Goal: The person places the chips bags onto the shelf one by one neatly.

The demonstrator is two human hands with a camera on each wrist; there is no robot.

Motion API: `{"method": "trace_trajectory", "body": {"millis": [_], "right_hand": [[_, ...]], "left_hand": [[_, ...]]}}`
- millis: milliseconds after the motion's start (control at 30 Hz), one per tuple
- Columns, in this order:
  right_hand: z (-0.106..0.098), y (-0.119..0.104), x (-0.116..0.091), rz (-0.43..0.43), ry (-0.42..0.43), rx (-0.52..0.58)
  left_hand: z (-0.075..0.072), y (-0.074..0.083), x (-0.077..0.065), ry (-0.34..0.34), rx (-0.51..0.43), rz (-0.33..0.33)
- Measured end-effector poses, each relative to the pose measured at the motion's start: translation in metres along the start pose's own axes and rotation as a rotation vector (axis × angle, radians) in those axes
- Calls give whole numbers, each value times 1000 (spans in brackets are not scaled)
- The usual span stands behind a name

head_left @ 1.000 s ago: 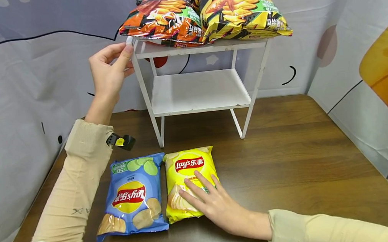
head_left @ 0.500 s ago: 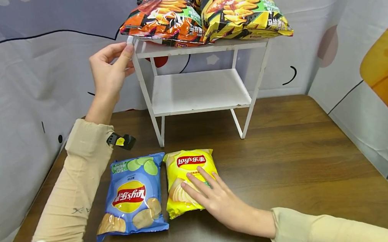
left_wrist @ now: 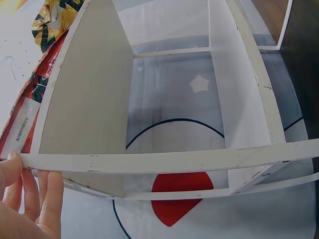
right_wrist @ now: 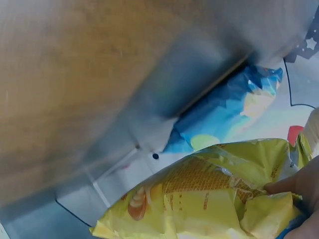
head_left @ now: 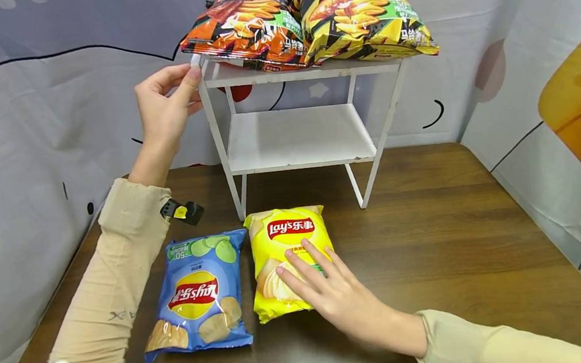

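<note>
My left hand (head_left: 167, 108) pinches the top left corner of a white two-tier rack (head_left: 299, 137) between thumb and fingers. In the left wrist view, its fingertips lie against the end of a white bar. My right hand (head_left: 344, 295) holds a yellow bag of chips (head_left: 284, 228), fingers spread across its front. The right wrist view shows the thumb (right_wrist: 286, 185) pressed into the bag's back, with the bag raised off the table. To its left, a blue bag of chips (head_left: 194, 294) lies flat on the table, its print upside down.
On the rack's top shelf lie an orange bag of chips (head_left: 246, 29) and a black and yellow one (head_left: 361, 17). The rack's lower shelf (head_left: 299, 137) stands behind the yellow bag. Printed cloth (head_left: 31, 123) walls in the brown table (head_left: 430, 238).
My right hand and the yellow bag have moved slightly up and right in the head view, away from the blue bag. The left hand stays at the rack corner.
</note>
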State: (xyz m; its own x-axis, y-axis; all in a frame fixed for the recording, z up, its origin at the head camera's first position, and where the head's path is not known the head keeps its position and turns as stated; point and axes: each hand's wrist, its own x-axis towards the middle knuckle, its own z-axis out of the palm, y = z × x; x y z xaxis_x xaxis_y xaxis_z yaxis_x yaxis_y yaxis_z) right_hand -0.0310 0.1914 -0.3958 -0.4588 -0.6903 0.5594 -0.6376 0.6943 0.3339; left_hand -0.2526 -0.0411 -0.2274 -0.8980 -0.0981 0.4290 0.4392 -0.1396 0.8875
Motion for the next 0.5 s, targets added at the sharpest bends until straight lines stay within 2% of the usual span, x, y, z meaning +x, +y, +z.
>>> {"method": "trace_trajectory", "body": {"millis": [167, 500], "right_hand": [[-9, 7, 6, -28, 64, -44], [-29, 24, 24, -25, 159, -65]], "left_hand": [[0, 0, 0, 0, 5, 1], [1, 1, 0, 4, -7, -8]]}}
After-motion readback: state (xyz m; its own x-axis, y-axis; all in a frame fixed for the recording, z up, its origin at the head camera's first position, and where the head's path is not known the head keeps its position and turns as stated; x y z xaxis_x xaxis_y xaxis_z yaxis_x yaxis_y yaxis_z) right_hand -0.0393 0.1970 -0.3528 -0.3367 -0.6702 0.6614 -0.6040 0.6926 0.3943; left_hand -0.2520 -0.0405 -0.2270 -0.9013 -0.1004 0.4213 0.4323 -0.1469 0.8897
